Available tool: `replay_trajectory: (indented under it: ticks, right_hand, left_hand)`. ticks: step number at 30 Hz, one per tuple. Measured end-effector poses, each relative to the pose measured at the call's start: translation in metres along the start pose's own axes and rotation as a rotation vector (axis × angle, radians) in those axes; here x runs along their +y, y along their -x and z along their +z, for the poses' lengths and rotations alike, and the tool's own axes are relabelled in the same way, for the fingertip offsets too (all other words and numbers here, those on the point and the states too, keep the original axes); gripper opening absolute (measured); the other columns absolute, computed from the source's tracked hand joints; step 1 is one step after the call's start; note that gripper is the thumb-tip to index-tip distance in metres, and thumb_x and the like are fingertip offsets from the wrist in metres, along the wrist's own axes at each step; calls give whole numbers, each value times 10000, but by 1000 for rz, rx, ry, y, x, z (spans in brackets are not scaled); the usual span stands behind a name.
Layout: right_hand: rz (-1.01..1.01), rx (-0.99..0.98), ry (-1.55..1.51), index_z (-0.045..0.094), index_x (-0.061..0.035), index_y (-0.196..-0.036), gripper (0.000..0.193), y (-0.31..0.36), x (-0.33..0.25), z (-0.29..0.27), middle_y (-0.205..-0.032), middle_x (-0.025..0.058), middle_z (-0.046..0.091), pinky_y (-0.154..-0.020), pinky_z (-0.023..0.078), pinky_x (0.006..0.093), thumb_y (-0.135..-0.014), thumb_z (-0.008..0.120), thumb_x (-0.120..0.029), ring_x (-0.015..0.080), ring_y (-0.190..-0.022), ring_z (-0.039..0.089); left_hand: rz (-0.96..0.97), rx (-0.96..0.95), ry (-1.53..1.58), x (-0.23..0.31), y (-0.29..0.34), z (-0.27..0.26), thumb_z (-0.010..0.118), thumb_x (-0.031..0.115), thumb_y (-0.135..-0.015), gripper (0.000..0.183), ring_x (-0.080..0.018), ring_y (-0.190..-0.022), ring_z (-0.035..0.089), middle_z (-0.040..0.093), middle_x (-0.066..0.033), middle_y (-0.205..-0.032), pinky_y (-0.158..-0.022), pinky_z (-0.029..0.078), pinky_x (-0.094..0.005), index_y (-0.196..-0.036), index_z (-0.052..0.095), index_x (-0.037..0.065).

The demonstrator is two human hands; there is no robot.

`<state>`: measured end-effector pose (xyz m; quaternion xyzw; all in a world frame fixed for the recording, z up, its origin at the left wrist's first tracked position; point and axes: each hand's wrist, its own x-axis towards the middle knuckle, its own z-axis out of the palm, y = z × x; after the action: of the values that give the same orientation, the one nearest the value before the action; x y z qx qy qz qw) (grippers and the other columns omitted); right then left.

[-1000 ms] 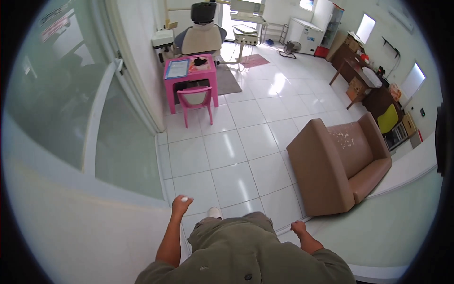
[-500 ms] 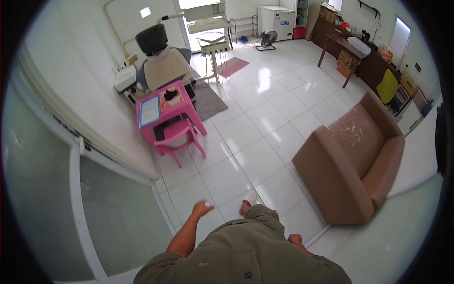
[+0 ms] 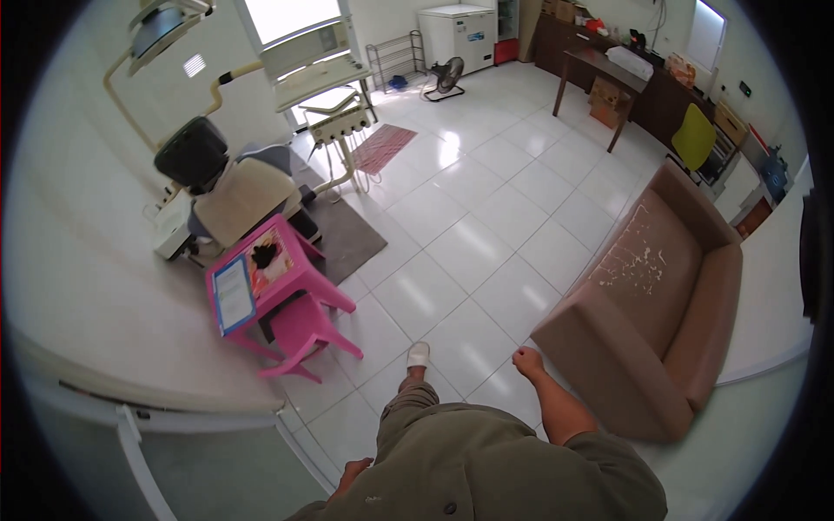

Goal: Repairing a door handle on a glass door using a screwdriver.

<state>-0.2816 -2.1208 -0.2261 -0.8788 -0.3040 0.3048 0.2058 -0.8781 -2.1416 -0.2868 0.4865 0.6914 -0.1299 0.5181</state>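
Much of the left hand [image 3: 354, 477] is hidden by the olive shirt [image 3: 495, 460], so neither the spread of its fingers nor what they may hold can be told. On the right hand [image 3: 527, 361], the fingers are drawn in narrow, as a loose fist; whether anything small is enclosed cannot be made out.

By the right hand, the near end of the brown sofa [image 3: 599, 365] is seen just beside the knuckles. Its seat is marked by pale, peeled patches. Beyond the left hand, a frosted glass panel [image 3: 226, 469] is framed in white. Between the hands, one white shoe [image 3: 419, 354] is set on the white floor tiles [image 3: 473, 247].

Farther out on the left, a pink plastic chair [image 3: 300, 328] is placed at a pink table [image 3: 317, 282], on which a blue-bordered sheet [image 3: 233, 295] and a small black object [image 3: 264, 253] are laid. Behind the table, a dental chair [image 3: 239, 204] is stationed, partly over a grey mat [image 3: 352, 239], with a dental instrument unit [image 3: 339, 124] beside it.

Toward the far wall, a black fan [image 3: 447, 76] is stood near a white chest freezer [image 3: 458, 39]. At the far right, a yellow-green chair [image 3: 693, 137] is seen near a brown desk [image 3: 608, 74].
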Motion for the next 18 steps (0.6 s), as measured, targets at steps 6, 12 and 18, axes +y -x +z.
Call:
replay_trajectory:
  ticks: [6, 12, 18]
  right_hand:
    - [-2, 13, 73, 645, -46, -746, 233, -39, -23, 5, -740, 117, 645, -632, 452, 363, -708, 511, -232, 284, -687, 568]
    - [364, 52, 103, 629, -21, -761, 268, -55, 12, -45, -812, 156, 649, -648, 458, 412, -728, 508, -258, 363, -725, 573]
    - [543, 334, -105, 621, -50, -687, 206, -72, 6, -36, -660, 82, 637, -605, 463, 356, -747, 525, -222, 255, -606, 569]
  left_hand:
    - [75, -2, 21, 131, -119, -66, 713, 334, -667, 363, -186, -495, 471, 530, -69, -579, -487, 409, -297, -730, 582, 2]
    - [188, -33, 40, 316, -236, -149, 708, 309, -679, 359, -180, -483, 460, 519, -70, -582, -453, 395, -299, -789, 573, -6]
    - [289, -30, -44, 552, -302, -184, 702, 284, -690, 363, -175, -471, 448, 507, -71, -585, -420, 382, -300, -848, 565, -13]
